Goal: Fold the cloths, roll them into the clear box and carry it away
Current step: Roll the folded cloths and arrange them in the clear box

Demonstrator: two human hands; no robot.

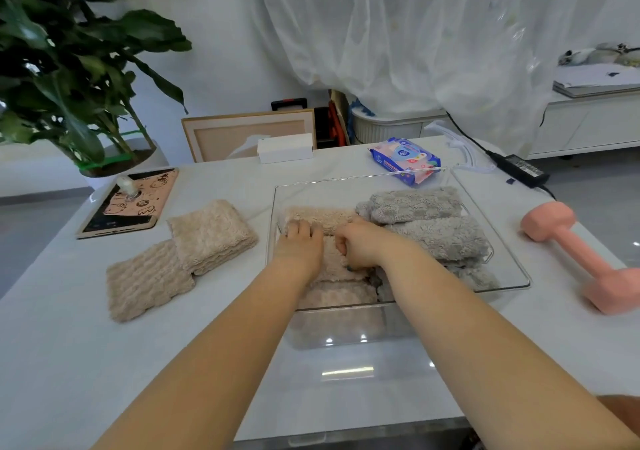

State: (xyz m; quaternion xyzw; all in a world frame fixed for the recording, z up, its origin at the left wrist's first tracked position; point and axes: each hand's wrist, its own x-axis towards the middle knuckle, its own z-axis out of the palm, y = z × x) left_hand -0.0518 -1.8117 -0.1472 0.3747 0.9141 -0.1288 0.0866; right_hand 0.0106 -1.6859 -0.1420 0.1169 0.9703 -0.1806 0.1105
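A clear box (498,269) stands in the middle of the white table. Inside it on the right lie rolled grey cloths (415,205), and on the left lie rolled beige cloths (337,293). Both my hands are inside the box on a beige roll (318,217). My left hand (300,245) presses down on it with the fingers curled over its edge. My right hand (358,243) grips the roll's right part with curled fingers. Two folded beige cloths (211,235) (147,280) lie on the table left of the box, overlapping at one corner.
A pink dumbbell (585,259) lies right of the box. A tablet (128,202) sits at the left, a white carton (284,148) and a wipes pack (405,160) behind the box, a power adapter (519,169) at the back right. A potted plant (69,68) stands far left.
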